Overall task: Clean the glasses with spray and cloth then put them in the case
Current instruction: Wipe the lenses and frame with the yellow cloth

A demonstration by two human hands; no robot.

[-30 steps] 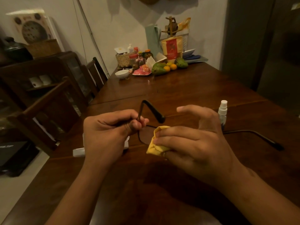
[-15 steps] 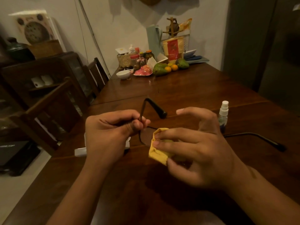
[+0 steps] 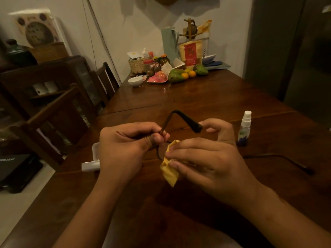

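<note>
Glasses (image 3: pixel 180 119) held above a dark wooden table (image 3: pixel 206 97), between the two hands and near the table's front edge. Left hand (image 3: pixel 125 147) curled closed around the frame at one hinge, thumb and forefinger pinching it; from this grip one dark temple arm rises and bends over to the right, its tip ending just beside the right forefinger. Right hand (image 3: pixel 207 158) closed on a yellow cloth (image 3: pixel 170 169), thumb and fingers pressing the folded fabric against a lens; the rim of that lens shows as a thin dark curve between the two hands, and the lens itself is mostly hidden by the cloth. Second temple arm extends to the right past the right wrist, low over the tabletop; whether it touches the wood cannot be told.

Spray bottle (image 3: pixel 244 128) with white nozzle, upright on the table just beyond the right hand. White case (image 3: pixel 92 160), partly hidden behind the left hand, lying at the table's left edge. Fruit (image 3: pixel 186 75), jars and a small white bowl (image 3: pixel 135 81) grouped at the far end of the table, well apart from the hands. Wooden chairs (image 3: pixel 59 111) stand along the left side.
</note>
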